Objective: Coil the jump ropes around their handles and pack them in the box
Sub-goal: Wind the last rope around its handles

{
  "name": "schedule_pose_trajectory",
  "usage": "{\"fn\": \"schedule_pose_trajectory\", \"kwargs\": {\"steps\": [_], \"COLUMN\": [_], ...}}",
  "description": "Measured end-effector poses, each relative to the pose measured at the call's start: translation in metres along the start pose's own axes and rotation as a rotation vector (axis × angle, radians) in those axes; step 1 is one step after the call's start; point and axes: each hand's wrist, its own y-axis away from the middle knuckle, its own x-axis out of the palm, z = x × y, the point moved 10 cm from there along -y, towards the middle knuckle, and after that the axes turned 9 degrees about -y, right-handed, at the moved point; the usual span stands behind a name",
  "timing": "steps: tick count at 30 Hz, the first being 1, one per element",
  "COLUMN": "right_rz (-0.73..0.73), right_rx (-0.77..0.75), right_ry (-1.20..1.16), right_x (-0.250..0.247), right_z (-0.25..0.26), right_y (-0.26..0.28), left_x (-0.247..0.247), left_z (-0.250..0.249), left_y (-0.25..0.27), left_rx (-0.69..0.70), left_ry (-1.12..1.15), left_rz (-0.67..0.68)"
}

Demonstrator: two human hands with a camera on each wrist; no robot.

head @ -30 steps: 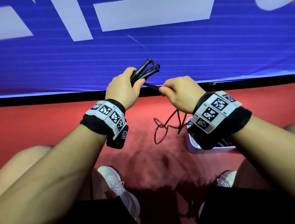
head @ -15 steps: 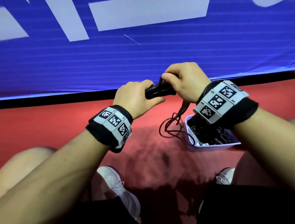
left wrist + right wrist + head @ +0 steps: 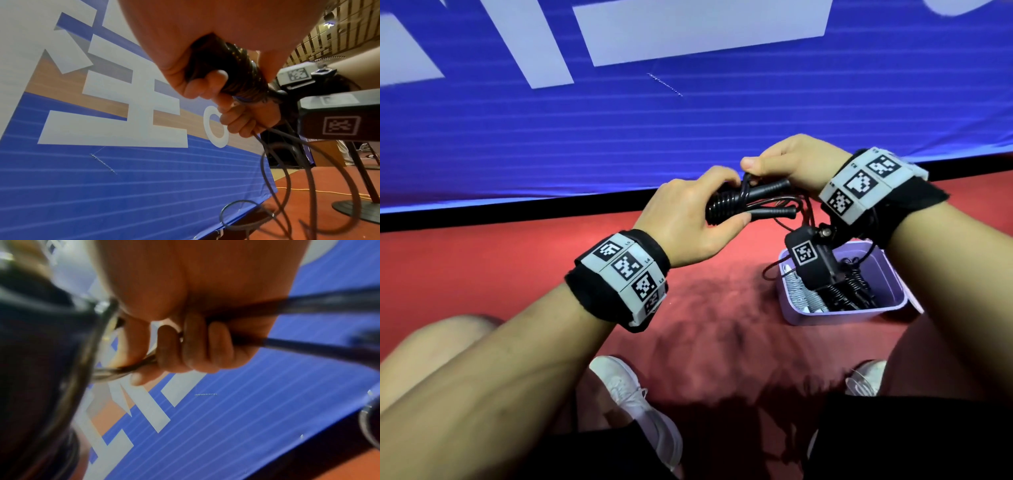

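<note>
Above red carpet, left hand [image 3: 690, 219] clamped on ribbed black handles [image 3: 750, 202], right hand [image 3: 791, 162] pinching thin glossy rope [image 3: 287, 162], lilac plastic box [image 3: 887, 310] nearby

Coiled ropes [image 3: 825, 294] lie in the box [image 3: 835, 317], right of a shoe [image 3: 633, 404].

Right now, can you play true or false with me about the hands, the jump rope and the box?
1. The left hand grips the black jump rope handles. True.
2. The right hand is empty and open. False: it pinches the rope next to the handles.
3. Some rope is already wound round the handles. True: coils show beside the left hand's fingers.
4. The purple box is empty. False: wound ropes, grey and black, lie inside it.
5. All the rope is coiled up. False: loose loops hang below the hands.
</note>
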Motion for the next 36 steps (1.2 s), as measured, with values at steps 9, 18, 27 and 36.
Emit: {"fn": "schedule_pose_trajectory", "kwargs": {"steps": [9,18,27,36], "right_rz": [-0.111,-0.035,-0.16,-0.143], "right_rx": [-0.053,-0.174,-0.134,-0.23], "right_ry": [-0.041,-0.12,0.192,0.288], "right_x": [0.026,0.081,0.064,0.069], "right_z": [-0.014,-0.013,-0.015,0.016], "right_y": [-0.013,-0.013,-0.005,0.016], "left_x": [-0.015,-0.003,-0.013,-0.002], "left_z": [0.043,0.059,0.077,0.085], "left_y": [-0.004,-0.007,-0.003,-0.003], "left_rx": [-0.312,-0.487,-0.461,-0.509], "left_ry": [0.179,0.508,0.001,-0.086], "left_rz": [-0.151,-0.114,-0.044,0.018]}}
